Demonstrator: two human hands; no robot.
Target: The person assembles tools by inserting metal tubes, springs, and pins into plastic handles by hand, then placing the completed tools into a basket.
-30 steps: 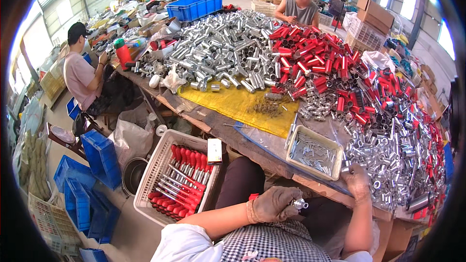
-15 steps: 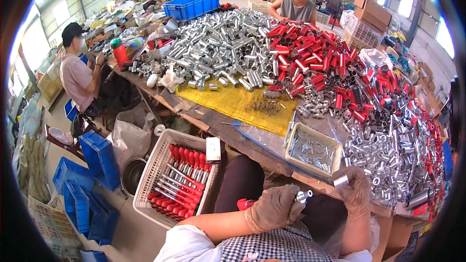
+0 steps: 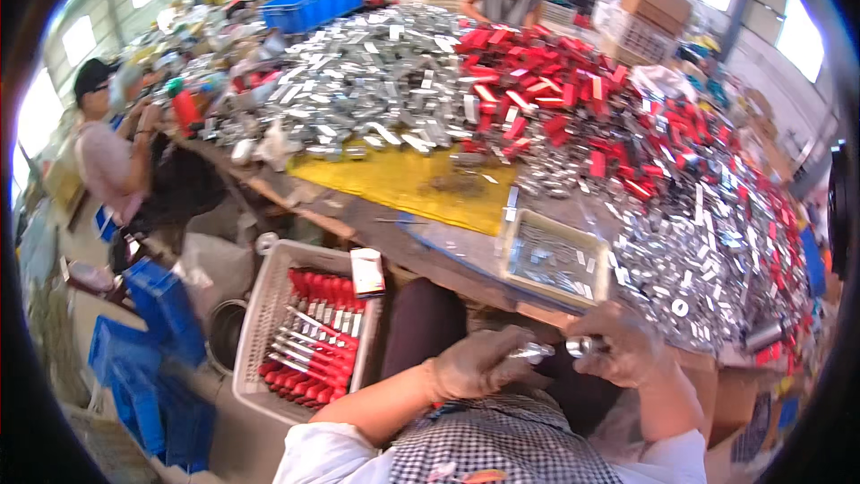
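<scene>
My left hand (image 3: 479,362), in a brown work glove, is closed round a metal part; its shiny silver end (image 3: 535,352) sticks out to the right, and the rest is hidden in the glove. Close beside it, my gloved right hand (image 3: 627,348) pinches a short silver metal sleeve (image 3: 580,346) whose round opening faces the left hand. A small gap separates the two parts, both held above my lap. To the left, a cream plastic crate (image 3: 246,341) contains several red-handled tools (image 3: 313,341) with silver shafts, laid in rows. A small white box (image 3: 367,272) rests on the crate's far right corner.
Ahead, a cream tray (image 3: 508,260) of thin metal pins stands on the worktable near a yellow cloth (image 3: 394,186). Heaps of silver tubes (image 3: 376,81), red tubes (image 3: 555,81) and silver fittings (image 3: 708,260) cover the table. Blue bins (image 3: 134,376) stand left. Two co-workers sit across and left.
My right hand has moved left and turned, bringing the sleeve up to the left hand's part. The left hand has shifted slightly left. The whole view has swung and is blurred.
</scene>
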